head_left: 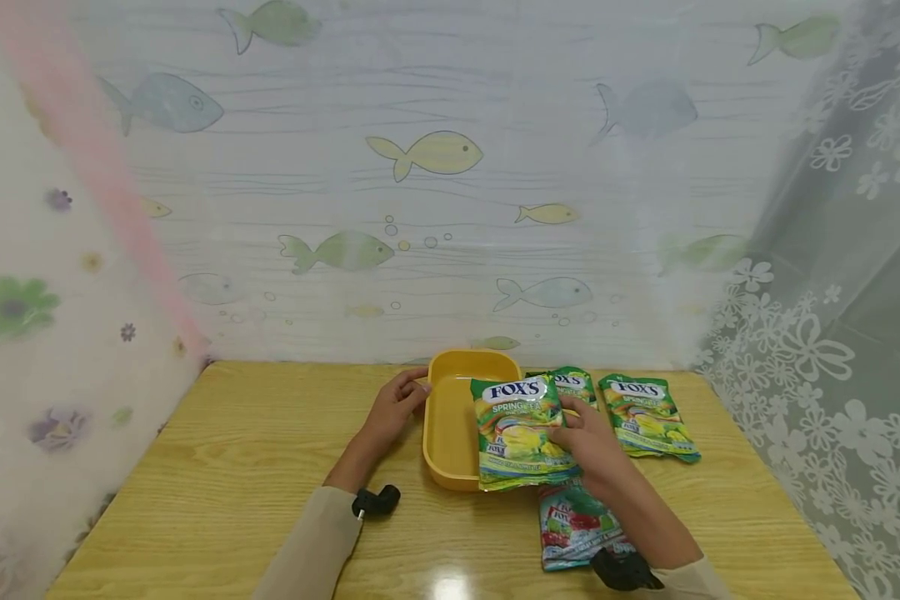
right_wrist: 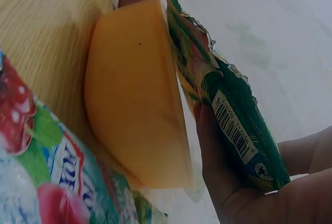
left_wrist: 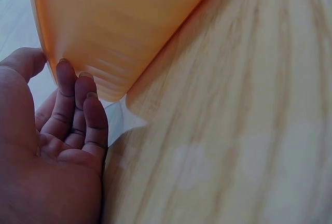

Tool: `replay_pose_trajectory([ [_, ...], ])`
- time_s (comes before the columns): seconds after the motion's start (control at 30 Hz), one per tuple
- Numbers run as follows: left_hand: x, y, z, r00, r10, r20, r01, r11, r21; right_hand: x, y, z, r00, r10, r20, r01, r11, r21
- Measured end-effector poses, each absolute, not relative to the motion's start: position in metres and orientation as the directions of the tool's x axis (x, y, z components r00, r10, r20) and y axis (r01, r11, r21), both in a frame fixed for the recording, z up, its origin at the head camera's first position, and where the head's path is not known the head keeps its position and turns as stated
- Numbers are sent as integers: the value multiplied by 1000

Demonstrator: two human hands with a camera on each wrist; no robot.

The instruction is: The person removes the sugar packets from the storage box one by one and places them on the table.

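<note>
A yellow plastic tub point(head_left: 450, 417) stands on the table, its inside bare where it shows. My left hand point(head_left: 399, 404) is at the tub's left rim; in the left wrist view its thumb meets the rim and its fingertips touch the outer wall point(left_wrist: 129, 27). My right hand point(head_left: 588, 433) grips a green and yellow Fox's candy bag point(head_left: 521, 433) by its right side, tilted above the tub's right part. From the right wrist, the bag's barcoded back point(right_wrist: 236, 125) shows between thumb and fingers. The bag hides part of the tub.
Another green Fox's bag point(head_left: 648, 417) lies at the right, and one more point(head_left: 576, 385) is partly hidden behind the right hand. A red and teal candy bag point(head_left: 573, 525) lies under the right forearm. A fish-print curtain point(head_left: 435, 250) hangs behind the wooden table point(head_left: 270, 433).
</note>
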State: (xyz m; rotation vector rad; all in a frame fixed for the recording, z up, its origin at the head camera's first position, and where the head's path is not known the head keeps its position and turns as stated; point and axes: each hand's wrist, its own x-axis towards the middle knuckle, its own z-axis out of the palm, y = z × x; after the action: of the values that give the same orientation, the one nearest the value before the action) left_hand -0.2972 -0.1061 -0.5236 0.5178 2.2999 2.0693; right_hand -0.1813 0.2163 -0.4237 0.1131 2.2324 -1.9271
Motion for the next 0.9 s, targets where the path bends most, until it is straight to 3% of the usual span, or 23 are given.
replay_pose_trajectory([
  [0.9, -298, -105, -522, -950, 237, 201, 222, 63, 973, -163, 265, -421, -966, -94, -240, 218, 202, -955],
])
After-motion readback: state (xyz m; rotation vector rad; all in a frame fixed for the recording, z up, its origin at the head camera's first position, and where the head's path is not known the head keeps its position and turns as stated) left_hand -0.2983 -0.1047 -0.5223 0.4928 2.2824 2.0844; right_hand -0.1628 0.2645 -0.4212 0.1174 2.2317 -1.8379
